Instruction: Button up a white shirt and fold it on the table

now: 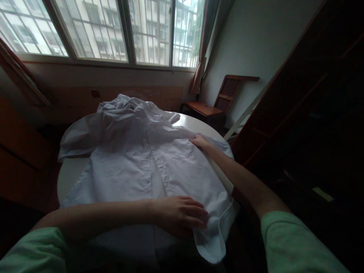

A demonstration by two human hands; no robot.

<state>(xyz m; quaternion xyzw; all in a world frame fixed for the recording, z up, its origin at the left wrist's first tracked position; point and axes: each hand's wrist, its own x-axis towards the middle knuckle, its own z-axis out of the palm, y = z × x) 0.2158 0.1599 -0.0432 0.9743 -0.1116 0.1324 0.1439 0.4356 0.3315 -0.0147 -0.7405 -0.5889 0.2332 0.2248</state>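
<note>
One white shirt (136, 159) spread over one round table (66, 176). Two bare hands on it: left hand (179, 216), right hand (200, 142). One wooden chair (216, 102) beyond the table's far edge.

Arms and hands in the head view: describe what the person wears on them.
Both arms are bare from the upper arm down, under short light-green sleeves, left sleeve and right sleeve. The left hand and right hand are ungloved; no watch, ring or bracelet shows.

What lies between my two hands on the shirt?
Only white shirt cloth: its right front panel with the chest pocket, running from the left hand near the hem up to the right hand, seen in the head view.
</note>
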